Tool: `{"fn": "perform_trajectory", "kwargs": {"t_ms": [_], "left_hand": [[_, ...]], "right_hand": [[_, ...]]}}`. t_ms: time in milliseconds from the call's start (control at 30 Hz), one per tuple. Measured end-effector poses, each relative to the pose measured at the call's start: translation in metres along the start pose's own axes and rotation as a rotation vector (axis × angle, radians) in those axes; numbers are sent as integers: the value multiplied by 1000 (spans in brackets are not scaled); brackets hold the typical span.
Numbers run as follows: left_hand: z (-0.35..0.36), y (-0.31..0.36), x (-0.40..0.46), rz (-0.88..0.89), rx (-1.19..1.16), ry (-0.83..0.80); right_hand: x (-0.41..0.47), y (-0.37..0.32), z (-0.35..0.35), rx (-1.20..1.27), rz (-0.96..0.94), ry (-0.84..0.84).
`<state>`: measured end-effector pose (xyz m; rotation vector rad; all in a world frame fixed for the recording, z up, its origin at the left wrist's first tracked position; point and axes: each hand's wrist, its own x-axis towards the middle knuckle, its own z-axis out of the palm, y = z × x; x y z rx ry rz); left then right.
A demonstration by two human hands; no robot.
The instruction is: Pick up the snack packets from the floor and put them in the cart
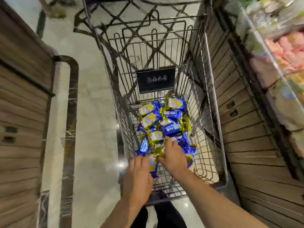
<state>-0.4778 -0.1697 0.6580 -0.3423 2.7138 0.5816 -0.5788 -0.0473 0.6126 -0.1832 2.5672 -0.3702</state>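
- Both hands are being held low inside the cart (212, 102), right over the packets (164, 125).
- The left hand (139, 175) is being laid on a blue packet (153, 163) at the near end of the pile. Its fingers are looking bent over the packet, but it cannot be told whether the packet is being gripped or only touched.
- The right hand (174, 155) is being spread flat on the pile, with fingers out, next to the left hand. Nothing is being seen inside it; it cannot be told if something is being hidden under the palm.
- The packets are being kept in a blue and gold heap on the cart's wire bottom, from the near end up to the black sign (155, 80).
- No packets are being seen on the floor (88, 102) in this view, so the job is being judged as almost done, or more packets are being hidden from the camera.
- What could go wrong:
  - A packet could be dragged back out if it is being caught by fingers when the hands are being lifted.
  - Small packets could be pushed through the wire gaps if the pile is being pressed too hard.
  - The cart could be rolled away if it is being leaned on, because it is being stood on a shiny floor.
  - The picture is being blurred at the sides, so the shelves (279, 46) are not being seen well.
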Motion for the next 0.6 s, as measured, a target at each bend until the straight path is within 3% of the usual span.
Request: {"fn": "perform_trajectory", "kwargs": {"t_ms": [267, 600], "left_hand": [[3, -9, 16, 41, 6, 3], [8, -23, 28, 112, -17, 120]], "right_hand": [[16, 3, 38, 33, 27, -104], [5, -2, 32, 213, 18, 23]]}}
